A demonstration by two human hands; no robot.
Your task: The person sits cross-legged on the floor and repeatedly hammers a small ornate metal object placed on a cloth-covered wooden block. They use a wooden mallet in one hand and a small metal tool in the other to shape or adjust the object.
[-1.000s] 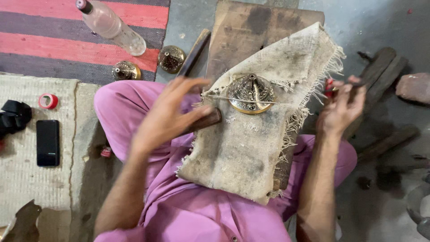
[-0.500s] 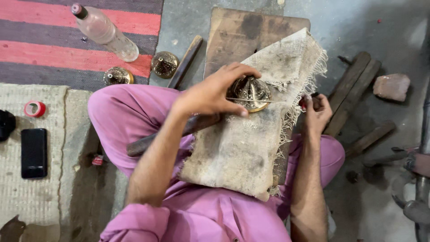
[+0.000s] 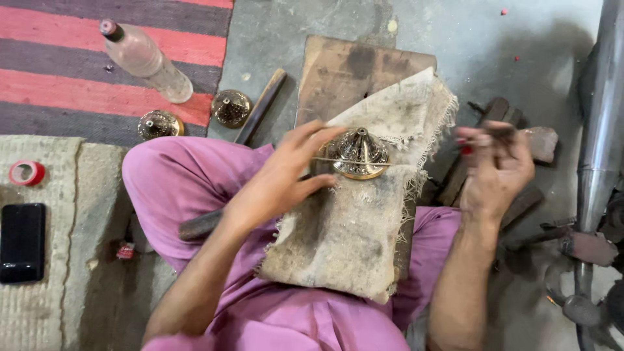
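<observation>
While left hand point(image 3: 276, 185) steadies brass bell point(image 3: 359, 153), right hand point(image 3: 495, 170) hovers clenched.

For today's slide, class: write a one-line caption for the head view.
Seated person's left hand steadies a brass cone piece on burlap cloth; right hand grips a thin tool.

The cone-shaped metal piece point(image 3: 359, 153) sits on the cloth point(image 3: 351, 221) (bottle point(image 3: 144, 60) far left).

The right hand point(image 3: 494, 170) has drawn farther from the brass cone point(image 3: 359, 153).
</observation>
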